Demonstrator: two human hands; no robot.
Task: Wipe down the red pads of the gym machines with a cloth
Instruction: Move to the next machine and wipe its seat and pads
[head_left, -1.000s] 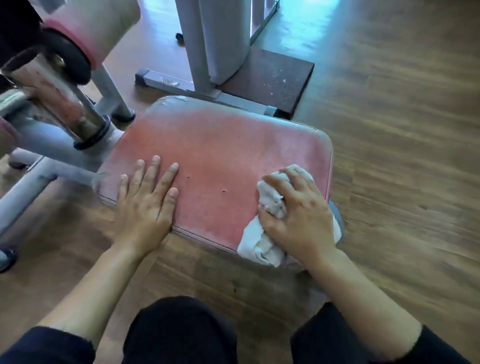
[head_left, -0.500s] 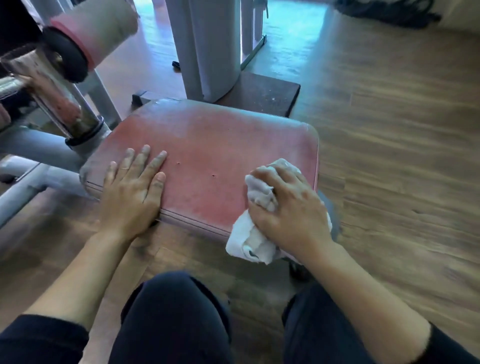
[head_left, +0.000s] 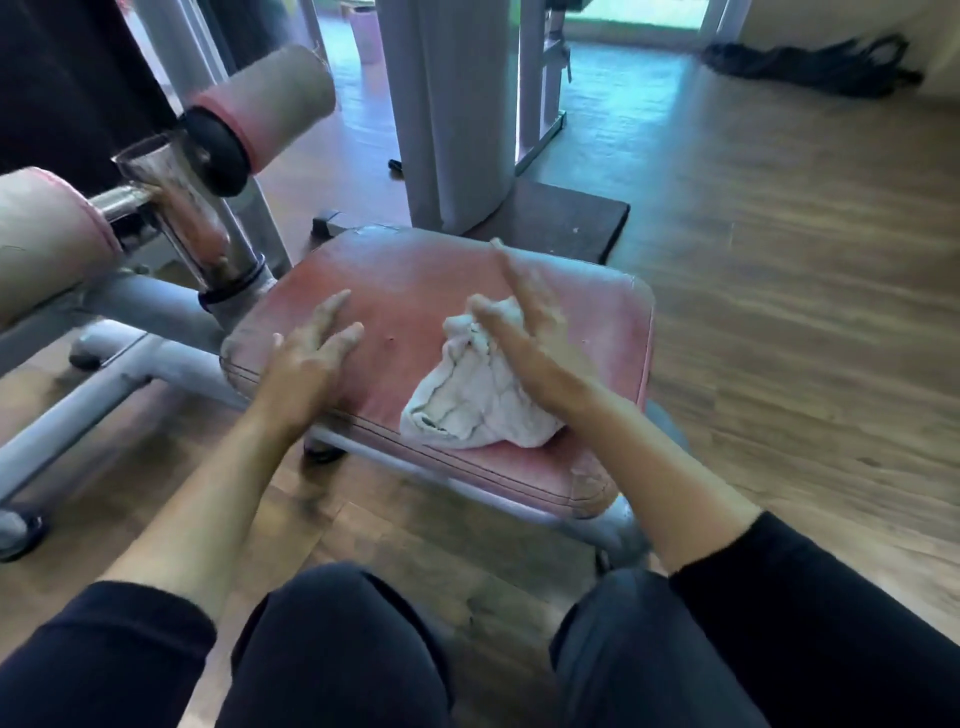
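Two hands: both of yours are on the red pad (head_left: 415, 275), bare forearms coming out of dark sleeves.
Left hand (head_left: 311, 358): flat on the pad near its front left corner, fingers straight and slightly spread, holding nothing.
Right hand (head_left: 524, 343): fingers stretched out, not curled. It lies on the right side of the cloth with the thumb across the top. It is motion-blurred, so you can't read how hard it presses.
Cloth (head_left: 467, 405): white and crumpled, on the near half of the pad, right of centre. Its lower edge reaches almost to the front seam. It is apart from your left hand.
Pad: worn, faded pink-red, a rounded rectangle with a cracked cover at the near right corner. It sits on a grey frame (head_left: 156, 312).
Left side: upper roller (head_left: 275, 93) and left roller (head_left: 41, 234), both with pink ends, and a chrome tube (head_left: 176, 208) between them.
Behind pad: grey column (head_left: 447, 104), with a dark mat (head_left: 571, 218) at its base.
Floor (head_left: 779, 312): wood planks. A black heap (head_left: 810, 67) lies far right by the wall, too blurred to name.
Knees (head_left: 337, 649): yours, in dark trousers, at the bottom of the view, just short of the pad.
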